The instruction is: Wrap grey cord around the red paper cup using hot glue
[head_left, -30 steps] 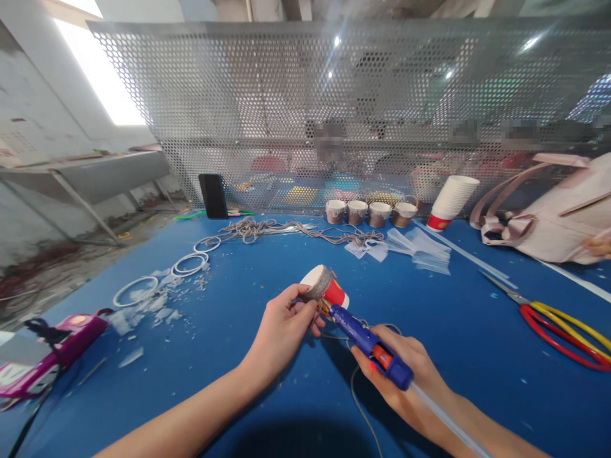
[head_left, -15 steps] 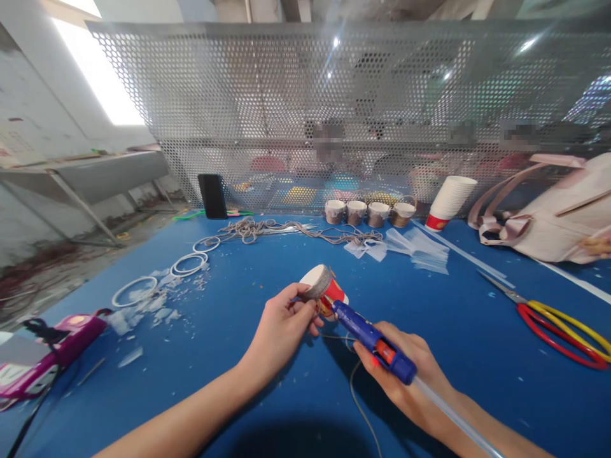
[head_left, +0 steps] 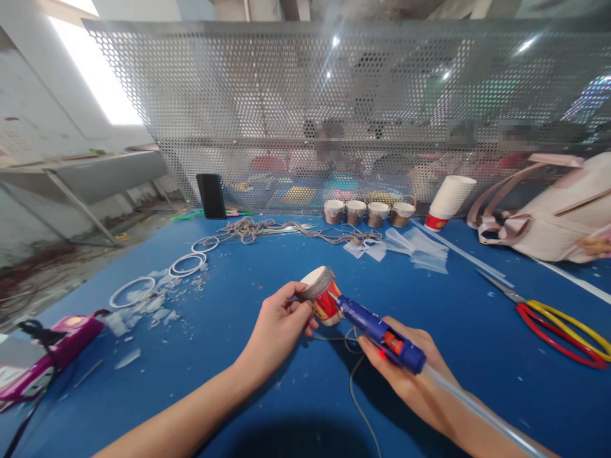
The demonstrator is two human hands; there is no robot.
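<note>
Tilted in my left hand (head_left: 285, 318) is a red and white paper cup (head_left: 329, 305), its upper part wrapped in grey cord. My thumb and fingers pinch it near the rim. My right hand (head_left: 405, 366) is wrapped round a blue hot glue gun (head_left: 377, 327), with a clear glue stick (head_left: 477, 407) coming out of its back end. The gun's nozzle points at the cup wall, close below the cord; whether it touches I cannot tell. A loose length of grey cord (head_left: 356, 388) trails from the cup down the blue table.
Several cord-wrapped cups (head_left: 356, 213), a stack of paper cups (head_left: 451, 200) and a black phone (head_left: 210, 196) stand along the perforated screen (head_left: 267, 95). Scissors (head_left: 558, 327) and a pink bag (head_left: 548, 210) are right; white rings (head_left: 188, 264), plastic scraps and a purple power strip (head_left: 57, 356) are left.
The glue gun has shifted slightly right and its nozzle sits a little higher beside the cup. More of the cup's red side shows. My left hand still holds the cup.
</note>
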